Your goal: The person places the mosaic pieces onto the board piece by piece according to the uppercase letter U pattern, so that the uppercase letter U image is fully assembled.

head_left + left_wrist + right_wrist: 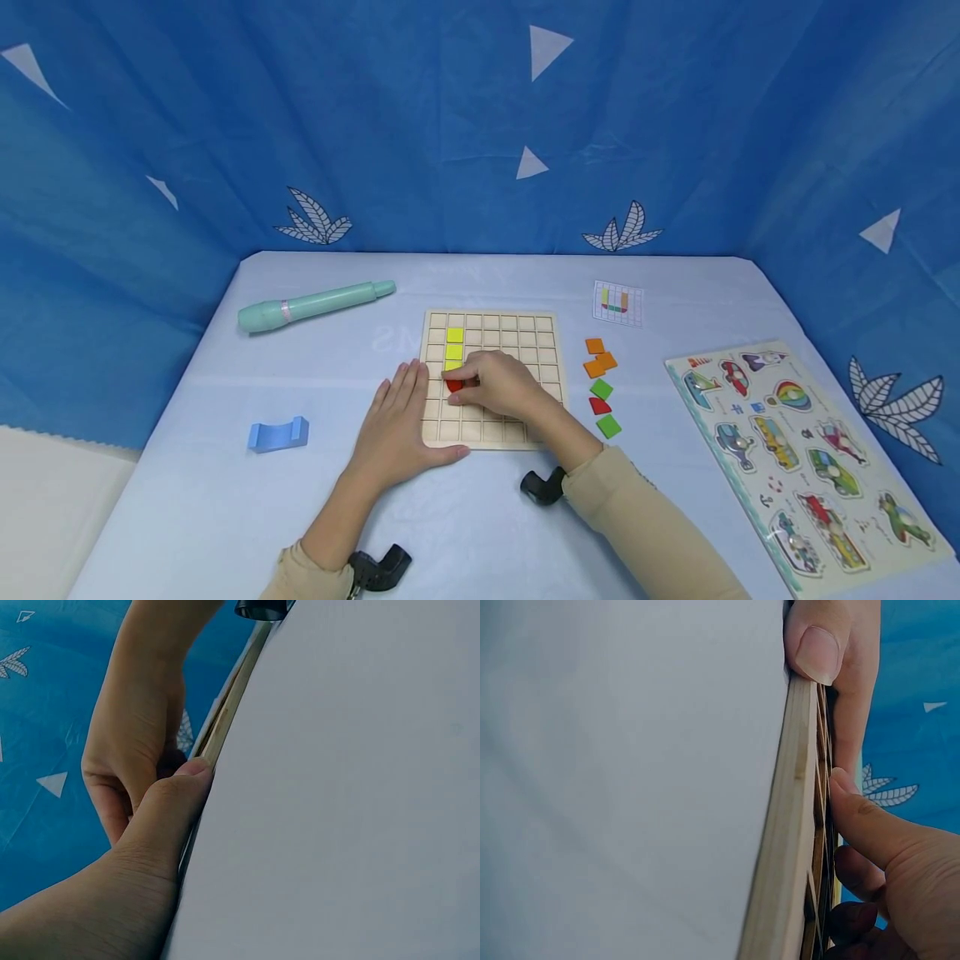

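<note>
A wooden grid board (528, 358) lies on the table, with yellow square tiles (454, 352) in one column near its left side. My left hand (397, 437) rests beside the board, fingers straight along its left edge and thumb against the near edge. The left thumb (821, 649) touches that edge in the right wrist view. My right hand (501, 387) reaches over the grid and pinches a red piece (453, 386) just below the yellow column. Fingers hide part of this piece. In the right wrist view the right hand (911, 877) is low over the grid.
Right of the board lie orange tiles (595, 346), green tiles (609, 427) and a red quarter-round piece (600, 406). A pattern card (633, 308) lies behind them. A picture puzzle board (757, 483) is far right; a green tube (322, 304) and blue block (278, 435) lie left.
</note>
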A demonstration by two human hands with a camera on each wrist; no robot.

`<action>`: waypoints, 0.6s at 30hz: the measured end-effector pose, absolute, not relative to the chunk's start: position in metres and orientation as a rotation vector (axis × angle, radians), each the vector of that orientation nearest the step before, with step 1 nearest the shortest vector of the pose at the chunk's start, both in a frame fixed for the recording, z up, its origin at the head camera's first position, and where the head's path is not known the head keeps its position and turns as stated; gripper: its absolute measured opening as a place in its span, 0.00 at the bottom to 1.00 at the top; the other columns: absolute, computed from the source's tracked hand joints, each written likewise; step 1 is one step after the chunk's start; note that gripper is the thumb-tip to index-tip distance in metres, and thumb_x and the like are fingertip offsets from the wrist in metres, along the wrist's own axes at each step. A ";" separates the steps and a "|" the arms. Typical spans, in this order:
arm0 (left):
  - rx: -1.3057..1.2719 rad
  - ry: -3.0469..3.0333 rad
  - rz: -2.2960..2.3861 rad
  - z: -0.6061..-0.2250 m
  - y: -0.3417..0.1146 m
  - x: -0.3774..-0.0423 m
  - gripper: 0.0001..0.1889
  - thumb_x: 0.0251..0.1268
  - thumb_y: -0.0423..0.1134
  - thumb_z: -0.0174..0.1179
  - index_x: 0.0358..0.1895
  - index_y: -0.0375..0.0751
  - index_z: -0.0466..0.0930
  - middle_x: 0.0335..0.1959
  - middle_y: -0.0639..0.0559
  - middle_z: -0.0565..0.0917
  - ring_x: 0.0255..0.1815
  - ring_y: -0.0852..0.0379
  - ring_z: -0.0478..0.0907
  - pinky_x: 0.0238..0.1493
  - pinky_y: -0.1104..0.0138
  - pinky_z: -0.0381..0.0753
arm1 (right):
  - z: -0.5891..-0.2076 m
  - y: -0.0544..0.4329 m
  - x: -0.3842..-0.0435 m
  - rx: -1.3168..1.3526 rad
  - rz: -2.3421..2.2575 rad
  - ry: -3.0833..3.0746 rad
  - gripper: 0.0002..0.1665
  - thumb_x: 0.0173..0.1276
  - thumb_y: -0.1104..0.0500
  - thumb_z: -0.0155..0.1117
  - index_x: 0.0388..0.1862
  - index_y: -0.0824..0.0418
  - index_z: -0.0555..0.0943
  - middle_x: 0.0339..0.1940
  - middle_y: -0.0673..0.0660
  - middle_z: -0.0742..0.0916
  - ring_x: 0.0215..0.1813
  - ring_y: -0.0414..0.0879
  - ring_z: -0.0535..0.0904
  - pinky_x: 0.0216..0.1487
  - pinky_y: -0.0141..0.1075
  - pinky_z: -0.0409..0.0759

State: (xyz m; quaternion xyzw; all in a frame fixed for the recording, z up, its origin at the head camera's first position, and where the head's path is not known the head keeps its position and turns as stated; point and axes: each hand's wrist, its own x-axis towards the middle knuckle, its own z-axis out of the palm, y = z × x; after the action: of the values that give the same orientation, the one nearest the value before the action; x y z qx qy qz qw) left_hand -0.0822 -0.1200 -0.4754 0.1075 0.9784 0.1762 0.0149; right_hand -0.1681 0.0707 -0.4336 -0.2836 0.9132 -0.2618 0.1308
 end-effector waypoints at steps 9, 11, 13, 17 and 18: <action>0.331 3.044 0.548 -0.475 -0.120 -0.082 0.69 0.44 0.84 0.54 0.80 0.37 0.41 0.83 0.45 0.43 0.84 0.48 0.38 0.81 0.49 0.43 | -0.434 0.071 -0.169 -0.836 -0.763 2.666 0.28 0.55 0.45 0.77 0.57 0.42 0.85 0.25 0.40 0.81 0.29 0.38 0.73 0.29 0.30 0.68; 0.330 3.042 0.551 -0.475 -0.119 -0.083 0.69 0.44 0.84 0.54 0.80 0.37 0.41 0.83 0.45 0.44 0.84 0.48 0.38 0.81 0.49 0.43 | -0.433 0.071 -0.169 -0.825 -0.764 2.666 0.27 0.55 0.45 0.77 0.56 0.42 0.85 0.25 0.39 0.81 0.29 0.38 0.73 0.29 0.30 0.68; 0.328 3.038 0.553 -0.475 -0.119 -0.083 0.69 0.44 0.84 0.54 0.80 0.37 0.41 0.83 0.45 0.43 0.84 0.48 0.38 0.82 0.49 0.42 | -0.433 0.070 -0.168 -0.807 -0.771 2.659 0.27 0.55 0.45 0.77 0.56 0.42 0.85 0.25 0.39 0.81 0.29 0.38 0.73 0.29 0.30 0.68; 0.325 3.037 0.555 -0.474 -0.119 -0.082 0.69 0.44 0.84 0.54 0.80 0.37 0.41 0.83 0.45 0.43 0.84 0.48 0.38 0.81 0.49 0.42 | -0.432 0.070 -0.168 -0.780 -0.786 2.648 0.27 0.55 0.46 0.77 0.56 0.42 0.85 0.25 0.39 0.82 0.29 0.38 0.73 0.29 0.30 0.68; 0.324 3.036 0.555 -0.474 -0.120 -0.082 0.69 0.44 0.84 0.54 0.80 0.37 0.41 0.83 0.45 0.43 0.84 0.48 0.38 0.82 0.49 0.42 | -0.432 0.070 -0.168 -0.778 -0.785 2.648 0.26 0.56 0.46 0.77 0.56 0.42 0.85 0.25 0.39 0.81 0.29 0.38 0.73 0.29 0.30 0.68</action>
State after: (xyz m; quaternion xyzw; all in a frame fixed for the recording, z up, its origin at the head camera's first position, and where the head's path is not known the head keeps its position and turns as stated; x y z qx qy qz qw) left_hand -0.0823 -0.1195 -0.4744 0.1043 0.9782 0.1787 0.0193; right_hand -0.1678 0.0701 -0.4324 -0.2687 0.9143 -0.2710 0.1357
